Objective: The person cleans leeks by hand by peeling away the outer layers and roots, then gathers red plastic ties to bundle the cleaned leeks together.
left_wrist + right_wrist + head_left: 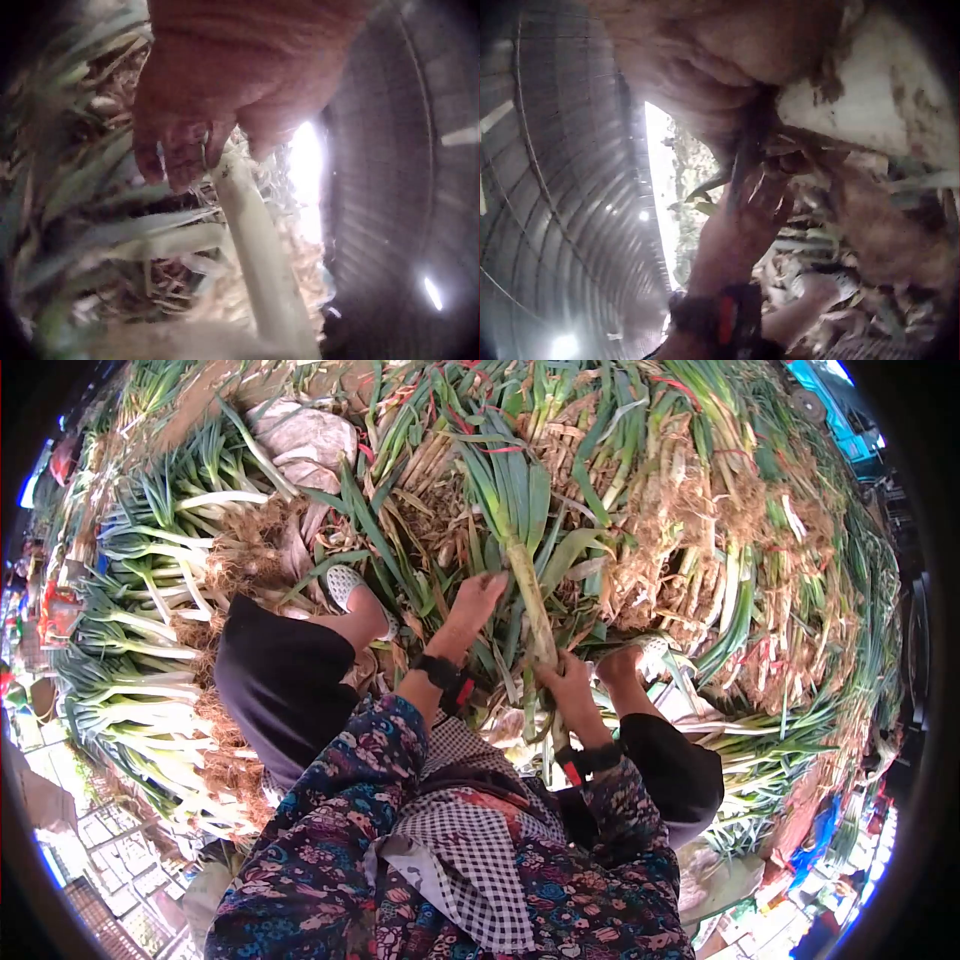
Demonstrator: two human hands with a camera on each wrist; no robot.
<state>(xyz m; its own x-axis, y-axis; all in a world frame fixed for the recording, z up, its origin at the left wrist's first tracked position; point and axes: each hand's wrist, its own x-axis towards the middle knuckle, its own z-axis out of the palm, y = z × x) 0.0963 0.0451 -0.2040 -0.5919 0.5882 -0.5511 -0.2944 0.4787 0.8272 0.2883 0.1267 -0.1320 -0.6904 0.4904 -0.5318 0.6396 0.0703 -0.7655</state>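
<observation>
A long leek (533,605) stands out in the middle of the head view, its green leaves fanning away from me and its pale stalk running toward my lap. Near the stalk's lower end, my right hand (570,688) grips it with curled fingers. The right wrist view shows the soil-smeared stalk (877,86) close beside that hand. My left hand (478,605) is just left of the stalk, fingers loosely bent. In the left wrist view, its fingertips (182,169) overlap the upper end of the pale stalk (259,247).
Trimmed leeks (150,660) lie in rows on the left, roots inward. Untrimmed leek bundles (680,530) with dry roots and red ties pile up ahead and right. A pale sack (305,440) lies at upper left. Shoes (345,588) stand among loose leaves.
</observation>
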